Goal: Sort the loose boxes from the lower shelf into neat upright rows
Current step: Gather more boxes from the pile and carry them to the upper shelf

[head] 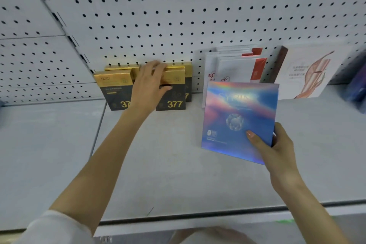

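Observation:
Several black-and-gold boxes marked 377 (172, 93) stand upright in rows at the back of the grey shelf (158, 164). My left hand (149, 83) reaches among them and grips the top of one, fingers over its gold top and thumb on its front. My right hand (271, 144) holds a flat iridescent blue box (237, 119) by its lower right corner, thumb on the front face. That box is upright and slightly tilted, just in front of the white-and-red boxes (235, 67).
A pegboard wall (178, 16) backs the shelf. A large white box with a pink figure (309, 73) leans at the back right, and a dark blurred object (356, 85) sits at the right edge. The shelf's front lip (198, 218) runs below my arms.

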